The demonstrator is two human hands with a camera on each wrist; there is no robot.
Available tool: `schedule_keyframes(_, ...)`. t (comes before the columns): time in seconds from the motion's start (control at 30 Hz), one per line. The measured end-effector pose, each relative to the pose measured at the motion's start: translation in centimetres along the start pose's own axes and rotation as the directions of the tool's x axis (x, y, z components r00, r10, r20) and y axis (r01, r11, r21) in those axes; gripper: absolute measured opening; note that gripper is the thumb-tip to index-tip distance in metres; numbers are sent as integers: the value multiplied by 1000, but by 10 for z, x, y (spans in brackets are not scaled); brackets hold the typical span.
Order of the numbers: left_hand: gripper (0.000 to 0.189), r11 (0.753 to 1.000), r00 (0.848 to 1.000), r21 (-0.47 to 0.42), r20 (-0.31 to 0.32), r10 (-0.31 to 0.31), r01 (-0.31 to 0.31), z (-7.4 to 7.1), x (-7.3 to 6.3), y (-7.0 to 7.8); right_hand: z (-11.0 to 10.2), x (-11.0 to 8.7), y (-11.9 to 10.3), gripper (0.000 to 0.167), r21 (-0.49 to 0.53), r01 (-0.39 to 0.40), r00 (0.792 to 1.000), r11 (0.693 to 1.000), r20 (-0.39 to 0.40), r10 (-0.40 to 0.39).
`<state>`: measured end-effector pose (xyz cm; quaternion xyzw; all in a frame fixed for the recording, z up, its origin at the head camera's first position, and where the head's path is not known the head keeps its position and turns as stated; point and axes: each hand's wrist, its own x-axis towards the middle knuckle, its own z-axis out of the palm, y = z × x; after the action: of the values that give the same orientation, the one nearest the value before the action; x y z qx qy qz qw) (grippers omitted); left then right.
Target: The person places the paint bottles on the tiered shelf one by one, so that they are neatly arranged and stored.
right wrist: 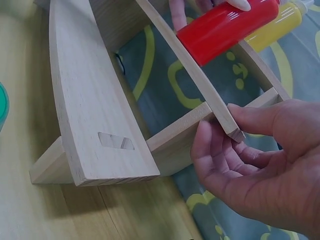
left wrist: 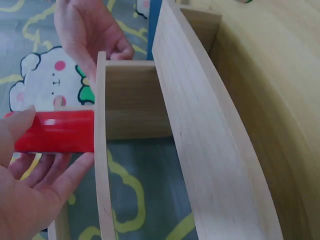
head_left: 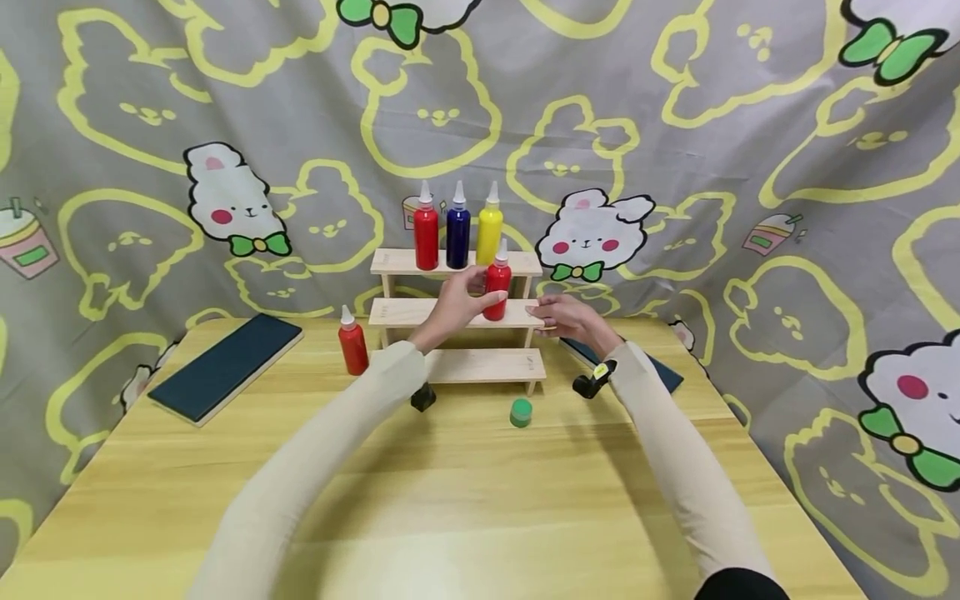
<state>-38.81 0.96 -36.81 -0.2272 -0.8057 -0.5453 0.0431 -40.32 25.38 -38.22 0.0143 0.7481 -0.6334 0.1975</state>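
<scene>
My left hand [head_left: 456, 307] grips a red squeeze bottle [head_left: 497, 286] with a pointed white nozzle, thumb on one side and fingers on the other. The bottle stands upright at the right part of the middle tier [head_left: 401, 312] of a wooden step rack; its base meets the board in the left wrist view. At that tier's right end, my right hand [right wrist: 260, 162] pinches the board's tip between thumb and fingers. Behind, the top tier [head_left: 385, 262] carries another red bottle [head_left: 426, 237], a dark blue bottle [head_left: 458, 237] and a yellow bottle [head_left: 490, 229].
Left of the rack stands one more red bottle [head_left: 353, 346]. A green-lidded small jar [head_left: 521, 412] sits before the bottom tier [head_left: 487, 365]. Dark flat boards lie at the left [head_left: 225, 367] and behind my right wrist [head_left: 666, 375]. A patterned cloth [head_left: 300, 125] hangs behind the table.
</scene>
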Motion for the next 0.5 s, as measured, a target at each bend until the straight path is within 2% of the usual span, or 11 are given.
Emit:
schedule_keyframes(0.13,54,1000,1000,-8,-4,-21,21,5,-8,4,-2,-3,-2,18,21,-17,1000,1000,2,17)
schedule_keyframes(0.23,58,1000,1000,16,-9,-19,19,3,-21,8,-1,-4,-2,18,21,-13,1000,1000,14,13)
schedule_keyframes(0.37,53,997,999,70,-46,17,-13,-14,-38,21,0,-2,-2,17,19,-2,1000,1000,16,1)
schedule_keyframes(0.5,40,996,986,53,-143,84,-77,-41,-53,29,0,1,-2,19,25,-3,1000,1000,20,2)
